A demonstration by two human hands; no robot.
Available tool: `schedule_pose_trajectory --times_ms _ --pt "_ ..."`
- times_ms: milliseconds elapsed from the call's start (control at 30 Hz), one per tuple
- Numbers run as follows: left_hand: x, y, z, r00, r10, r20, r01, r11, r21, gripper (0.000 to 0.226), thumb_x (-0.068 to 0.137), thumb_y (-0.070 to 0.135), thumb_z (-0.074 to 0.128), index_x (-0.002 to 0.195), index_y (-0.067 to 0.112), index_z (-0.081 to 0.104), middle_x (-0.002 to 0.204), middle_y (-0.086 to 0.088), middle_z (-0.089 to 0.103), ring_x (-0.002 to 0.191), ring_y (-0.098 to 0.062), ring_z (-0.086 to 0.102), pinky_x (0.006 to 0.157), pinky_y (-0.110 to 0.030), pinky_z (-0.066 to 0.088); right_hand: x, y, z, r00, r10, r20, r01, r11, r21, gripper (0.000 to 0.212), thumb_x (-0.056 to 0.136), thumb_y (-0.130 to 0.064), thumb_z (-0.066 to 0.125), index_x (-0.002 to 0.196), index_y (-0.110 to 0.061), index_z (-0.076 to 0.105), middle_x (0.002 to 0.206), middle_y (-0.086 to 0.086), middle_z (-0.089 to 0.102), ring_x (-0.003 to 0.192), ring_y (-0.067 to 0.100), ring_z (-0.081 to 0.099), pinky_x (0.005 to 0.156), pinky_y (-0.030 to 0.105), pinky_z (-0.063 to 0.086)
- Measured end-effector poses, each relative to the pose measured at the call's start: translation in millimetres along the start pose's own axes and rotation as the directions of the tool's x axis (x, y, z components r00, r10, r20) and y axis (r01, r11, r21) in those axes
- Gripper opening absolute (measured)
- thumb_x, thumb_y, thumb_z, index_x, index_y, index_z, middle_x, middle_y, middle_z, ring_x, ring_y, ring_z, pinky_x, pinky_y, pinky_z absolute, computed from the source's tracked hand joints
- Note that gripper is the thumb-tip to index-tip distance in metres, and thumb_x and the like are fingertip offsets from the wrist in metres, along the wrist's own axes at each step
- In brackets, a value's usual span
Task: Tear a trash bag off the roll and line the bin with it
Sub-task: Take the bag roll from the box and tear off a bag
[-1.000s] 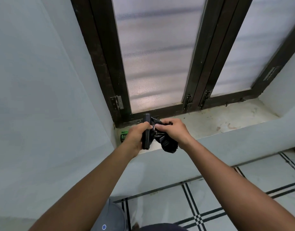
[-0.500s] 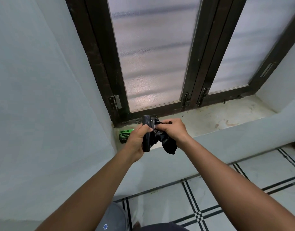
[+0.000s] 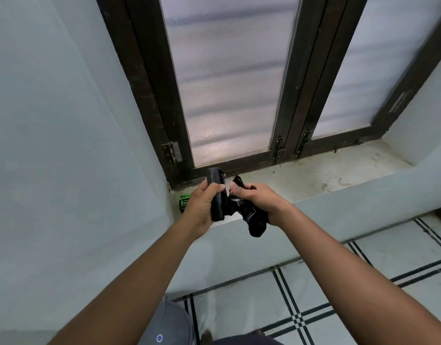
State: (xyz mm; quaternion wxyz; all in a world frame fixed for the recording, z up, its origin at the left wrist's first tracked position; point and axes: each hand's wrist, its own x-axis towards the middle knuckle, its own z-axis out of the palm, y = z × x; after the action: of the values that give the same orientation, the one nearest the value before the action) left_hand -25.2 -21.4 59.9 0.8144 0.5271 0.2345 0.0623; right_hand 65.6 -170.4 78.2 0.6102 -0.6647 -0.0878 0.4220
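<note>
My left hand point(image 3: 202, 206) grips an upright roll of black trash bags point(image 3: 216, 192) above the front edge of the window sill. My right hand point(image 3: 258, 201) is closed on a crumpled black trash bag point(image 3: 255, 220) that hangs below its fist. A narrow gap shows between roll and bag at the top near my thumbs; lower down they still touch. No bin is in view.
A green package point(image 3: 183, 201) lies on the stained sill point(image 3: 314, 178) behind my left hand. A dark-framed frosted window point(image 3: 229, 83) rises behind it. Pale wall stands at the left; tiled floor point(image 3: 314, 295) with black lines lies below.
My hands have drawn slightly apart, and a gap has opened between the roll and the bag at the top. The camera view has shifted a little.
</note>
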Motion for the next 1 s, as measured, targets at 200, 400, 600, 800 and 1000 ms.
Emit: schedule_pose_trajectory --times_ms 200,400,600,800,1000 --pt "4.1 0.4 -0.4 0.986 0.130 -0.108 -0.067 0.889 0.452 0.019 0.100 0.035 0.062 0.119 0.040 0.060 0.109 -0.003 0.068 0.098 -0.025 0.072 0.072 -0.048 0.066 9.7 3.6 -5.2 0.996 -0.027 -0.090 -0.003 0.949 -0.316 0.012 0.094 -0.012 0.071 0.102 -0.003 0.072 0.083 0.011 0.071 0.073 0.025 0.070 0.072 0.038 0.057" --pt "6.5 -8.4 6.5 0.970 0.180 -0.161 -0.091 0.890 0.447 0.021 0.101 0.034 0.065 0.121 0.028 0.061 0.107 -0.008 0.074 0.093 -0.025 0.075 0.062 -0.050 0.066 22.3 17.0 13.0 0.912 -0.029 -0.408 -0.073 0.970 -0.233 0.014 0.087 -0.013 0.065 0.081 -0.019 0.075 0.089 0.007 0.075 0.090 0.031 0.071 0.075 0.039 0.057" --pt "14.8 -13.6 15.2 0.937 0.121 -0.329 -0.051 0.975 0.214 0.008 0.101 0.032 0.064 0.103 0.025 0.060 0.107 -0.010 0.072 0.096 -0.029 0.074 0.075 -0.056 0.065 29.5 23.8 26.4 0.815 0.227 -0.533 -0.064 0.950 0.307 0.014 0.094 -0.008 0.063 0.087 -0.013 0.074 0.098 0.015 0.075 0.085 0.033 0.071 0.081 0.042 0.062" --pt "20.1 -10.6 10.3 0.890 0.086 -0.448 -0.016 0.987 0.159 0.013 0.101 0.036 0.064 0.102 0.027 0.055 0.110 -0.006 0.068 0.103 -0.030 0.070 0.084 -0.056 0.063 29.2 27.4 22.9 0.726 0.365 -0.583 0.033 0.828 0.560 0.020 0.095 0.001 0.052 0.105 -0.009 0.066 0.088 0.012 0.065 0.079 0.031 0.066 0.074 0.041 0.058" --pt "17.3 -4.4 -5.6 0.919 0.071 -0.387 0.039 0.962 0.269 0.027 0.099 0.041 0.065 0.124 0.032 0.056 0.116 0.002 0.064 0.110 -0.028 0.065 0.092 -0.058 0.060 22.7 17.4 -7.7 0.798 0.330 -0.504 0.087 0.765 0.638 0.030 0.066 -0.009 0.054 0.095 -0.005 0.050 0.097 0.015 0.058 0.083 0.033 0.060 0.075 0.037 0.049"
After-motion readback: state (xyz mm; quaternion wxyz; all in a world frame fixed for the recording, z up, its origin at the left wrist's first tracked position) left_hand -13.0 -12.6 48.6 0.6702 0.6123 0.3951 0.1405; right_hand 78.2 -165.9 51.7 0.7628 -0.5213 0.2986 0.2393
